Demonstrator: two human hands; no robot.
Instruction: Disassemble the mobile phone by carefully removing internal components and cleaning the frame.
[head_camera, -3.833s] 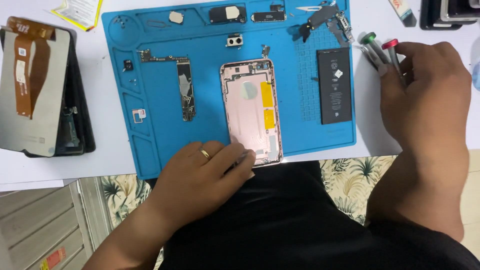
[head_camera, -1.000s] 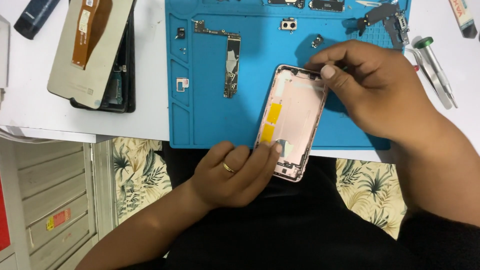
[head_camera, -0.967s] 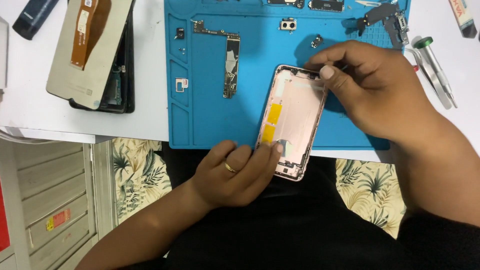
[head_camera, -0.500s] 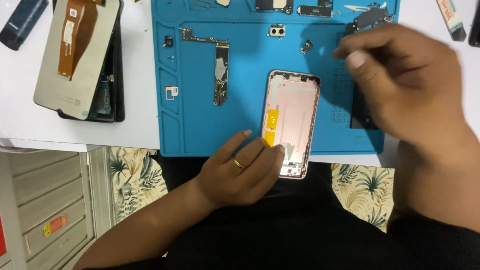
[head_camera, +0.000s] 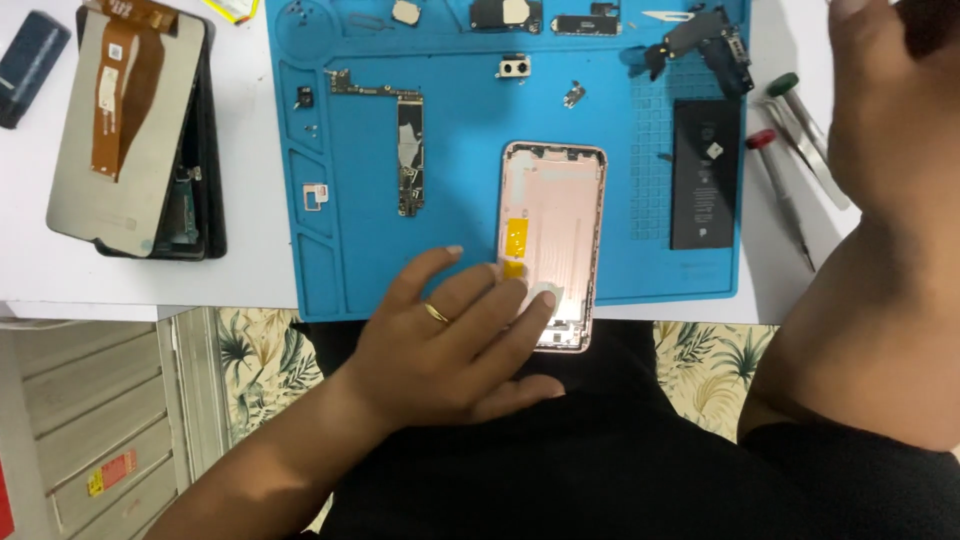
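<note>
Pink phone housing (head_camera: 552, 245) at near edge of blue mat (head_camera: 460, 120), long axis running away from body. Left hand (head_camera: 450, 340) nearer, fingers spread flat on its near end. Right hand (head_camera: 885, 110) raised off desk's right edge; grip cannot tell.

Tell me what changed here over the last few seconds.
The right hand came in from the screwdrivers beside the mat, touched the top edge of the pink phone housing, then lifted off it and swung back out to the right. The left hand stayed pressed on the housing's lower end. The battery and logic board kept their places on the blue mat.
</note>
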